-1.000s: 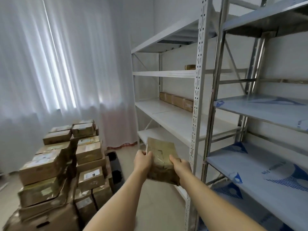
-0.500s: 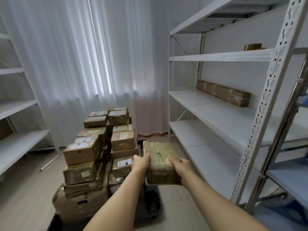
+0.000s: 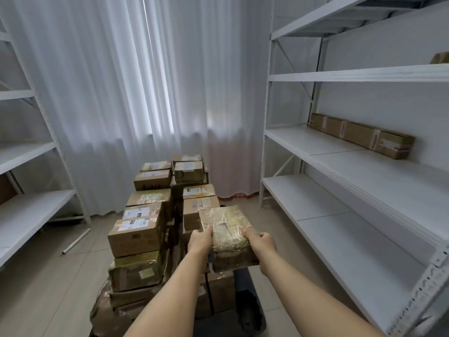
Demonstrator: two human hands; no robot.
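Observation:
I hold a flat cardboard parcel [image 3: 227,233] wrapped in clear tape out in front of me, about level, above the right edge of a pile of boxes. My left hand [image 3: 201,242] grips its left side with fingers curled over the top. My right hand [image 3: 258,242] grips the right side the same way. The pile of taped cardboard boxes [image 3: 145,215] with shipping labels stands on the floor just left of the parcel.
A white metal rack [image 3: 345,166] lines the right wall; a row of brown boxes [image 3: 362,135] sits at the back of its middle shelf. Another white rack [image 3: 26,210] stands at the left. White curtains [image 3: 145,93] cover the far wall. A metal tube [image 3: 76,240] lies on the tiled floor.
The view has swung left, away from the right rack toward the box pile and the left rack. Both hands keep the same hold on the parcel, now more level.

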